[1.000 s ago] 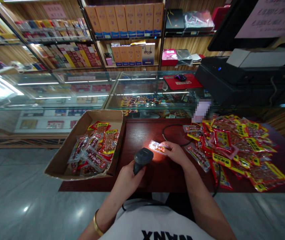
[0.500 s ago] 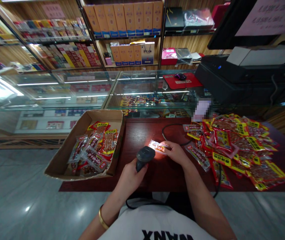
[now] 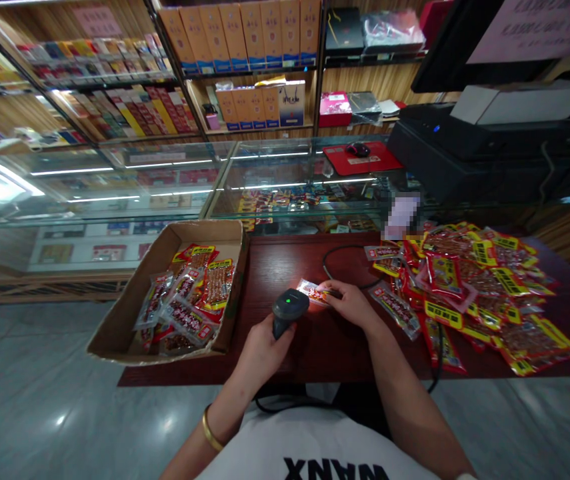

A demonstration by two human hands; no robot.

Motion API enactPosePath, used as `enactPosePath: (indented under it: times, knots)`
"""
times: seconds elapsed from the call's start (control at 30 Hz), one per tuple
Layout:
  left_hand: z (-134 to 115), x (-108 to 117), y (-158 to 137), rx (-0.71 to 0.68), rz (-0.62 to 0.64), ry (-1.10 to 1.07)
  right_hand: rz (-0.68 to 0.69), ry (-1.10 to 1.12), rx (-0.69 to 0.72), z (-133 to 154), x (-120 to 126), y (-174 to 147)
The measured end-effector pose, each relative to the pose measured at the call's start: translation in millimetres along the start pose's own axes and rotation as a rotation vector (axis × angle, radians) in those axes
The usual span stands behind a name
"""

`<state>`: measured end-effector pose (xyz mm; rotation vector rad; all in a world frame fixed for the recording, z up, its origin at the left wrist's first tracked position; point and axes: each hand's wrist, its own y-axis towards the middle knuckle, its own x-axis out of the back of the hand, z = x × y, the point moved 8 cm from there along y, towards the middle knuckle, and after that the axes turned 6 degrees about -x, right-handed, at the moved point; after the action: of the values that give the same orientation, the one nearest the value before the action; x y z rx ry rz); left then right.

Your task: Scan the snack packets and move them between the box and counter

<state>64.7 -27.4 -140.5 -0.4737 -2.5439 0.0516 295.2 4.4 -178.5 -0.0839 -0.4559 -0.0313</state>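
A black handheld barcode scanner (image 3: 289, 307) sits in my left hand (image 3: 263, 350), its fingers wrapped round the handle. A green light shows on top of it, and its beam falls on a snack packet (image 3: 309, 289) lying on the dark red wooden table (image 3: 285, 250). My right hand (image 3: 349, 305) grips that packet by its right end, fingers pinched on it and partly covering it. Left of my hands stands an open cardboard box (image 3: 239, 267) with several red, yellow and clear snack packets (image 3: 192, 297) inside. On the right lies a heap of similar packets (image 3: 482, 287).
Behind the table runs a glass display counter (image 3: 265, 167), bearing a red mouse pad (image 3: 337, 160) with a computer mouse (image 3: 358, 150). A black machine (image 3: 495, 153) and a monitor (image 3: 465, 40) stand at right. The scanner's cable (image 3: 332, 257) loops across the table.
A green light now shows on the scanner, and its beam on the packet looks redder and less bright white. Both hands keep nearly the same place; the view has shifted slightly.
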Motion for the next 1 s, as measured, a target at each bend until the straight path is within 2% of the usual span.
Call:
enactPosePath:
  times: [0.17,0.3,0.37,0.43,0.5,0.63,0.7,0.73,0.8,0.87,1.0]
  knots:
    - [5,-2,-1,0.04,-0.018,-0.095,-0.01,0.015,-0.006,0,1,-1]
    - [23,-11,-6,0.146,-0.013,-0.357,-0.088,0.09,-0.028,2,8,0]
    - [33,-13,-7,0.184,-0.02,-0.441,-0.12,0.211,-0.06,12,9,7]
    - [42,-12,-6,0.21,-0.028,-0.474,-0.082,0.4,-0.084,35,-2,18]
    - [48,-11,-6,0.231,-0.025,-0.51,0.03,0.56,-0.062,75,-27,28]
    - [51,-10,-5,0.245,-0.014,-0.548,0.367,0.516,0.087,162,-97,39]
    - [51,-9,-3,0.243,-0.004,-0.554,0.349,0.386,0.181,180,-107,40]
    - [51,-9,-2,0.244,0.002,-0.553,0.29,0.3,0.223,180,-103,37]
    - [52,-8,0,0.247,0.009,-0.548,0.121,0.119,0.243,162,-74,23]
    - [51,-8,1,0.255,0.01,-0.535,-0.073,-0.065,0.171,121,-26,-1]
    - [49,-10,3,0.273,0.021,-0.517,-0.485,-0.555,-0.084,25,85,-65]
